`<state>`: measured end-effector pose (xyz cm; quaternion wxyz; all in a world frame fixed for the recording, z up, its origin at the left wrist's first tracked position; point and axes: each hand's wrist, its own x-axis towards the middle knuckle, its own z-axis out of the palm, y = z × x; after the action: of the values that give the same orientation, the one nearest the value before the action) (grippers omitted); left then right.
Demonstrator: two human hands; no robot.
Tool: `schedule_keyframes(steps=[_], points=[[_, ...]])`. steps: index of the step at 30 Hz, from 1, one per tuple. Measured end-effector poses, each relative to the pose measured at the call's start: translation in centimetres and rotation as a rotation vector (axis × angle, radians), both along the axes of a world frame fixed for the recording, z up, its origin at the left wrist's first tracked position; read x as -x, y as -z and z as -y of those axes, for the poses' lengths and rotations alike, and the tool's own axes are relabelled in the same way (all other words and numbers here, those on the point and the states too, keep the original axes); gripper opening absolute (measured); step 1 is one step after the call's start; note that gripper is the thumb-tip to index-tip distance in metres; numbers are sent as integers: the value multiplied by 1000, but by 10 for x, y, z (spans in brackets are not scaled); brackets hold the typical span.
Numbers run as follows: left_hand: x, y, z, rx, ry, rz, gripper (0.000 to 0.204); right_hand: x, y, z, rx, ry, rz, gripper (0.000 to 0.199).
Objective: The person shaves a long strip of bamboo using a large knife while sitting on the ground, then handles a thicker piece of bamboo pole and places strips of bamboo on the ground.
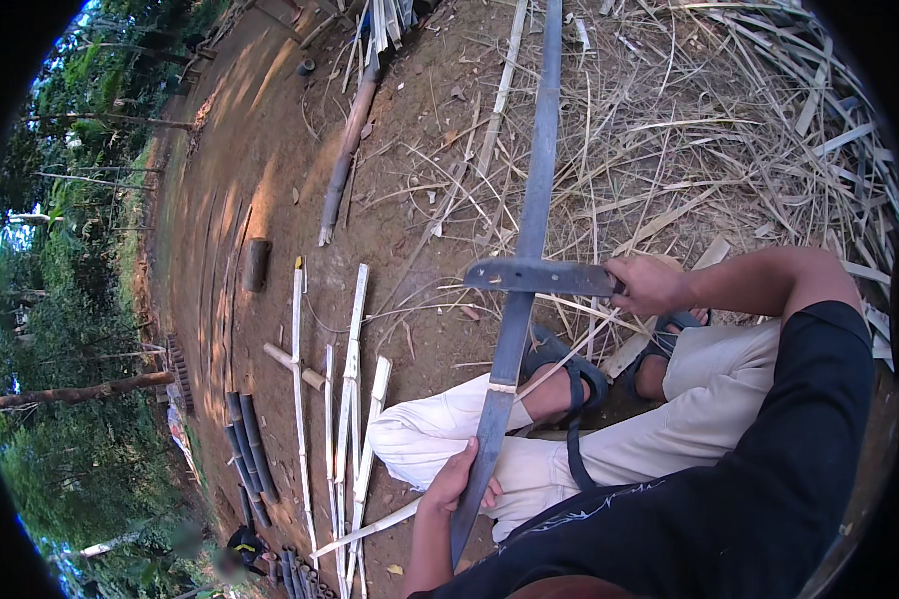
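In the head view, gripping a long grey strip [510, 339] near its lower end in the curled left hand [452, 481] and clasping a dark blade [539, 277] by one end in the closed right hand [651, 287]. Holding the blade crosswise over the strip, beside pale trousers [659, 429], above brown ground [420, 329] with split slats [357, 319] to the left.

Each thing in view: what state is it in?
Long dark grey bamboo strip: slanted, held.
Flat dark metal blade: crosswise over the strip.
Left hand: gripping the strip.
Right hand: gripping the blade's right end.
Pale thin bamboo strips: split, lying loose.
Thin tan shavings: scattered, tangled.
Dark sandals: worn.
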<state>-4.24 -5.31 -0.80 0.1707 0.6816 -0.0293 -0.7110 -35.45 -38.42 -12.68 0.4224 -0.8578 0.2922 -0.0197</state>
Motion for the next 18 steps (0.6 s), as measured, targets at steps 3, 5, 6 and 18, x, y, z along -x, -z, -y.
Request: schedule_keyframes(steps=[3, 5, 6, 18], points=[[3, 18, 15, 8, -40, -54, 63, -16, -1, -28, 220, -417, 93, 36], [10, 24, 18, 10, -124, -126, 60, -29, -5, -39, 327, -621, 225, 38], [14, 27, 19, 6, -187, -190, 58, -28, -7, -41, 331, -604, 216, 38], [36, 37, 62, 0, -230, -447, 64, 18, -26, 92, 313, 290, -233, 31]])
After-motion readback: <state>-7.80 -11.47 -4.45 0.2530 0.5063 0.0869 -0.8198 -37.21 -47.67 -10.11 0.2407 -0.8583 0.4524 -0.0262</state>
